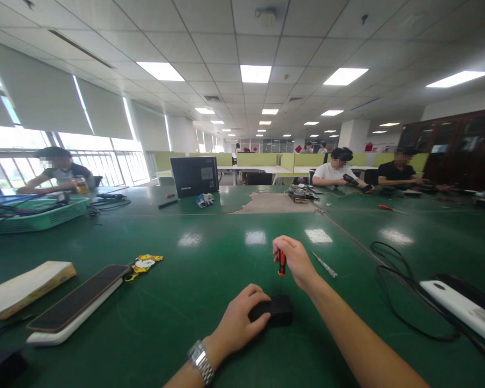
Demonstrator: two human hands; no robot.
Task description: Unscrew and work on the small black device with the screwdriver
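Observation:
A small black box [281,311] lies on the green table in front of me. My left hand [244,315], with a metal watch on its wrist, grips the box from the left, thumb on the near side and fingers over the top. Above it, my right hand [291,257] is closed round the handle of a red and black screwdriver [282,263]. The screwdriver stands upright, its thin shaft reaching down to the top of the box. Whether the tip sits in a screw is too small to tell. A slim, pale pen-like tool [325,265] lies just right of my right hand.
To the left lie a phone [81,296] on a white slab, a yellowish block [28,288] and a green basket [44,215]. Black cables [396,302] and a white device [464,312] are at right. A monitor [194,177] stands ahead; other people sit across the table.

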